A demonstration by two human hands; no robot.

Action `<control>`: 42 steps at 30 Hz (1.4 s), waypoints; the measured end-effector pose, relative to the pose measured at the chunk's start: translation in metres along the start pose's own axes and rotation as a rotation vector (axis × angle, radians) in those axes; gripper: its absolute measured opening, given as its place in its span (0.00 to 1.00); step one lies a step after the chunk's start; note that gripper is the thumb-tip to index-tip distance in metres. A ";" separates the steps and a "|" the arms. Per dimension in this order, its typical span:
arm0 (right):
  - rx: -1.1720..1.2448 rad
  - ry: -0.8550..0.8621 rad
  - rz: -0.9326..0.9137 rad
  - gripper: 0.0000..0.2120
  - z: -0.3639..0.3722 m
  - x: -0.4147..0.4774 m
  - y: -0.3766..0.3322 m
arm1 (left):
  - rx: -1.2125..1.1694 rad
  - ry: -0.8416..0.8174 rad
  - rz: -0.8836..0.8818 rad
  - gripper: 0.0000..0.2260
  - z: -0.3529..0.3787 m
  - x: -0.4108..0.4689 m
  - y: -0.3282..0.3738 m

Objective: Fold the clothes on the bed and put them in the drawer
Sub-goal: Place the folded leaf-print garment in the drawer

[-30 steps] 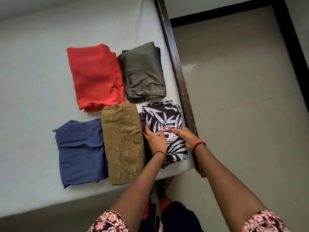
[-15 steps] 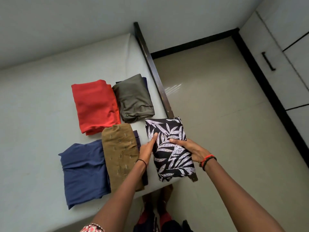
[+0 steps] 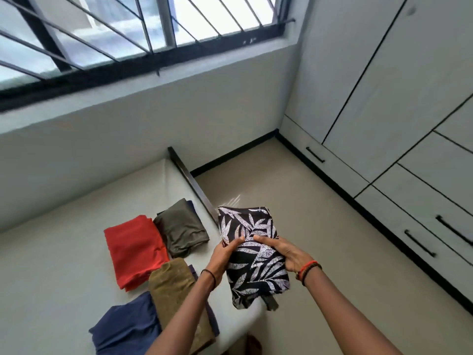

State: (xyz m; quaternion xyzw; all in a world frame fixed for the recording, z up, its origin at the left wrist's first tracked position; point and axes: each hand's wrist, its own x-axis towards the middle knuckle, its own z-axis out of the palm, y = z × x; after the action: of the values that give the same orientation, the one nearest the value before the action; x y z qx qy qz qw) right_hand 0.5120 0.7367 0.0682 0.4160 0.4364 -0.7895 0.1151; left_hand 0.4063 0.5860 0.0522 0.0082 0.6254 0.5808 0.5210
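Note:
A folded black cloth with a white leaf print (image 3: 252, 254) is lifted off the bed's right edge. My left hand (image 3: 223, 254) grips its left side and my right hand (image 3: 286, 253) grips its right side. On the bed (image 3: 51, 272) lie four folded pieces: a red one (image 3: 134, 248), an olive-grey one (image 3: 183, 228), a mustard-brown one (image 3: 176, 293) and a navy one (image 3: 126, 329). Drawers (image 3: 419, 226) with black handles sit low in the white wardrobe at the right.
The bed's dark wooden frame (image 3: 190, 181) runs along its right side. Beige floor (image 3: 320, 226) lies between bed and wardrobe (image 3: 384, 85). A barred window (image 3: 128, 29) spans the wall above the bed. My feet show at the bottom edge.
Both hands closed on the leaf-print cloth and raised it off the bed, carrying it slightly rightward. My view tilted up, bringing the window and wardrobe into sight.

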 end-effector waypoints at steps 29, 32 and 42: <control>0.448 0.355 -0.364 0.20 -0.201 -0.146 -0.008 | 0.448 -0.537 0.010 0.25 0.260 0.013 0.078; 0.447 0.412 -0.354 0.22 -0.253 -0.162 -0.009 | 0.457 -0.543 0.000 0.28 0.315 0.025 0.068; 0.548 0.494 -0.368 0.24 -0.409 -0.215 0.002 | 0.541 -0.573 -0.055 0.17 0.490 0.062 0.029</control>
State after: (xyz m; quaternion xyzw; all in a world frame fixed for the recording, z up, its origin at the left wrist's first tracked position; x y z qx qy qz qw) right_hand 0.8752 1.0174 0.1184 0.5235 0.2917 -0.7601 -0.2512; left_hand 0.6849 0.9855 0.1399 0.2901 0.5852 0.3550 0.6688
